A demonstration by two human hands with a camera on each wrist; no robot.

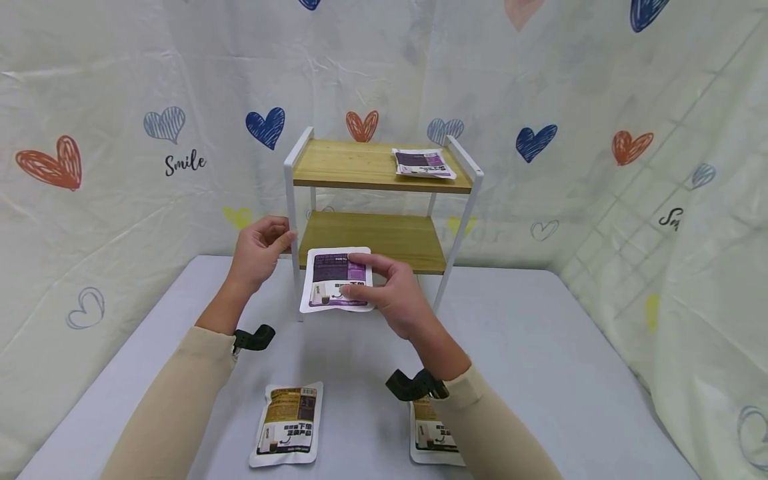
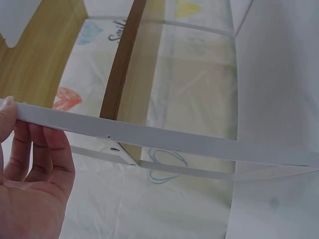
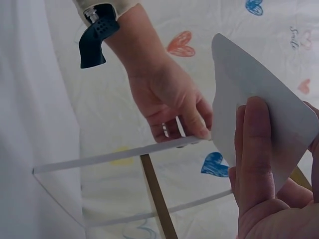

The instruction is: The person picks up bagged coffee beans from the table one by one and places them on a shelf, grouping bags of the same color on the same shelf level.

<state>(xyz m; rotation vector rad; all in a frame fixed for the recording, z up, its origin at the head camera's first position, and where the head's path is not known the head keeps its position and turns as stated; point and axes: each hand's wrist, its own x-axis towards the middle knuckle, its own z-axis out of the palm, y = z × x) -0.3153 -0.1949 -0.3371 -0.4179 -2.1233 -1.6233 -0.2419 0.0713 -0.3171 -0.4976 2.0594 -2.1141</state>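
My left hand (image 1: 260, 251) pinches the front left leg (image 2: 164, 139) of a two-tier shelf, thumb on one side and fingers curled behind. In my right hand (image 1: 399, 293) is a flat white pouch with a purple label (image 1: 327, 277), gripped at its right edge between thumb and fingers. It is held up in front of the lower wooden board (image 1: 384, 233). In the right wrist view the pouch's plain pale back (image 3: 249, 82) faces the camera, with fingers pressed against it. Purple-labelled packaging (image 1: 423, 163) lies on the right part of the upper board (image 1: 348, 160).
On the white table (image 1: 522, 347), a pouch with a gold label (image 1: 288, 427) lies at the near left. Another gold-labelled pouch (image 1: 433, 433) lies nearer the right, partly covered by my right sleeve. A pale heart-printed sheet (image 1: 372, 67) hangs behind the shelf.
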